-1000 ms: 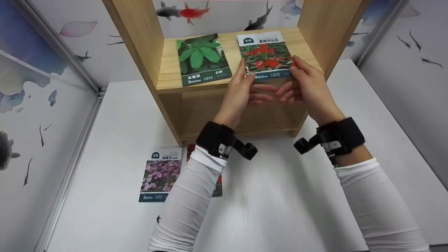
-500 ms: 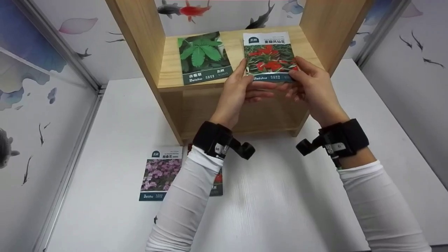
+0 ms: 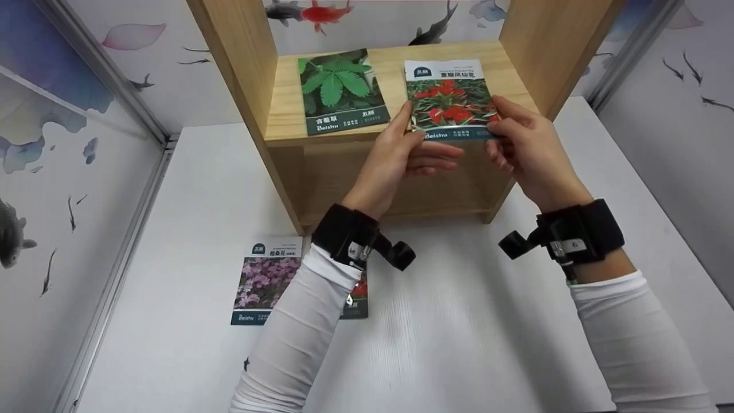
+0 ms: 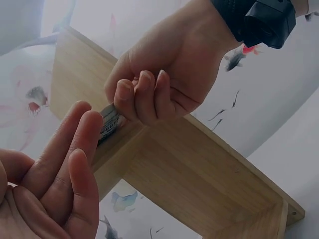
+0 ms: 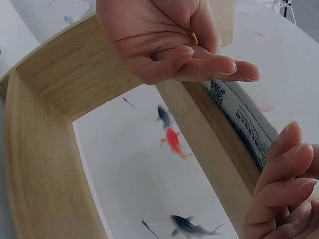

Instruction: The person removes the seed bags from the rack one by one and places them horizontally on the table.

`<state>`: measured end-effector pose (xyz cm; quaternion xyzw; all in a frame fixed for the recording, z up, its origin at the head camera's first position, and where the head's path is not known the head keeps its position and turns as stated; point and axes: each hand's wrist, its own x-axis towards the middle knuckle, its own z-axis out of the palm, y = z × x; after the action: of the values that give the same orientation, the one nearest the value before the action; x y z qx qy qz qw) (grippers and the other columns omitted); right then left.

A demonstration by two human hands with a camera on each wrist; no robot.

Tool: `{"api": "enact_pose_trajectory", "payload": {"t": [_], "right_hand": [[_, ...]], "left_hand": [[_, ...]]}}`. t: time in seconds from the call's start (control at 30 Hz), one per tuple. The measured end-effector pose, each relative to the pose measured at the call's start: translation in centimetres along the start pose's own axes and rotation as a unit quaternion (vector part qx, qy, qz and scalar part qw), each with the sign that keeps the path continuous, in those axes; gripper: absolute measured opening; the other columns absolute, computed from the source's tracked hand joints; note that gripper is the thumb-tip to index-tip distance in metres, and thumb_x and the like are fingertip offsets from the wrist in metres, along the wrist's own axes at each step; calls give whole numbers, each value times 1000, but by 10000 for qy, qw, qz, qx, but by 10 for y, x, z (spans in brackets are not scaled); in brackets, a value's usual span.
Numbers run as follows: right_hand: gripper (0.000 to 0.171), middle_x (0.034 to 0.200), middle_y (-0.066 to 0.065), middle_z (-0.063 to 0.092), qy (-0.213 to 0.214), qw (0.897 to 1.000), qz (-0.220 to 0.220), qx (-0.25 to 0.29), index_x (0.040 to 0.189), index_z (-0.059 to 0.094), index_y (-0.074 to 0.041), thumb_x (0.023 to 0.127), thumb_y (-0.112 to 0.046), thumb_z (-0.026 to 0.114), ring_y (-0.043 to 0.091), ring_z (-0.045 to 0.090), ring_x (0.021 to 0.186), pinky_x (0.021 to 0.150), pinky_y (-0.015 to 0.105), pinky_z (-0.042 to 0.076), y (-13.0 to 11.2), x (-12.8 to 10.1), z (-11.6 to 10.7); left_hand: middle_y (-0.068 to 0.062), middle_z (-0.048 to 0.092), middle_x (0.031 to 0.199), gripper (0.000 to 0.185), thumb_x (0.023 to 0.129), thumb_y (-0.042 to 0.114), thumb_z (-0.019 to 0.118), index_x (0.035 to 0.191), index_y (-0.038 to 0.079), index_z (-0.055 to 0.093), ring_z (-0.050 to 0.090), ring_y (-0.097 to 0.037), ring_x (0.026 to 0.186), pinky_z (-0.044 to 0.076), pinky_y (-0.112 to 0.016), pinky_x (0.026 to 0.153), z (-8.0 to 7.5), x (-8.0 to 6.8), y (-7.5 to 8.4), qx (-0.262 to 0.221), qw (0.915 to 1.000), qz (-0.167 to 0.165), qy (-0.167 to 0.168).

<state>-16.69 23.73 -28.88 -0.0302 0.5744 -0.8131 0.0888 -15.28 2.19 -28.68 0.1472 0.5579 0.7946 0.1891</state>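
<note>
1. Head view, closest in: two white sleeves reach forward over the white table (image 3: 459,344), each wrist wearing a black strap with a small camera on it.
2. On the table just left of the left forearm lies a purple-flower seed packet (image 3: 265,282), flat and face up. A second packet (image 3: 356,293) beside it is mostly hidden under the sleeve, so only a red and dark corner shows.
3. Further on, the left hand (image 3: 401,155) has its thumb on the lower left edge of the red-flower seed packet (image 3: 450,98), with the fingers extended underneath the shelf's front edge. It pinches the packet lightly.
4. The right hand (image 3: 524,150) grasps the packet's lower right corner, thumb on top and fingers curled below; the left wrist view shows those curled fingers (image 4: 144,97) clamped on the packet's edge.
5. The red-flower packet lies on the upper board of the wooden shelf (image 3: 287,123), on its right half, its lower edge jutting slightly past the front lip where both hands hold it.
6. Left of it on the same board a green-leaf seed packet (image 3: 342,90) lies flat, near but apart from the red one.
7. Behind the shelf stands a wall painted with fish (image 3: 312,11).
</note>
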Motion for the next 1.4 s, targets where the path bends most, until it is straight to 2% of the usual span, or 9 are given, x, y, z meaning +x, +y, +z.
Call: {"api": "enact_pose_trajectory", "payload": {"t": [0.17,0.47,0.73,1.03,1.23,1.4], "right_hand": [[56,69,11,52,-182,9998,-40,60,139,31,-9,88,-6,54,14,47,47,39,20,38,0,-8,0],[56,59,9,51,-341,9990,-116,257,140,28,-7,89,-4,52,14,45,45,38,20,35,-1,-21,-1],[63,60,7,50,-548,9984,-1,162,142,22,-10,88,-5,54,12,45,45,38,19,35,1,-39,-1],[58,61,8,50,-831,9965,67,48,142,22,-10,91,-7,50,14,42,47,40,20,33,0,-54,-2],[58,60,9,51,-822,9966,55,32,142,23,-12,91,-8,50,15,44,46,40,21,35,5,-66,0],[58,60,9,51,-849,9964,4,-6,142,22,-12,91,-8,50,15,43,45,40,21,34,7,-75,1]], "left_hand": [[-15,66,94,53,99,16,28,145,19,2,62,-28,90,45,-37,79,2,-6,1,55,10000,27,-43],[-15,66,93,53,98,16,31,145,19,5,63,-27,88,46,-33,74,10,-13,3,-86,9999,66,-134],[-18,65,95,55,97,12,30,145,17,3,62,-29,91,46,-34,74,11,-27,3,-124,9992,109,-372],[-16,65,99,56,98,15,32,144,18,2,61,-30,93,46,-34,76,17,-43,4,-139,9984,140,-530],[-17,64,100,55,97,16,34,144,20,5,61,-30,94,46,-33,75,17,-53,0,-373,9972,159,-621],[-18,64,101,55,97,17,35,144,20,6,60,-31,95,45,-30,72,19,-61,-1,-375,9957,279,-806]]}}
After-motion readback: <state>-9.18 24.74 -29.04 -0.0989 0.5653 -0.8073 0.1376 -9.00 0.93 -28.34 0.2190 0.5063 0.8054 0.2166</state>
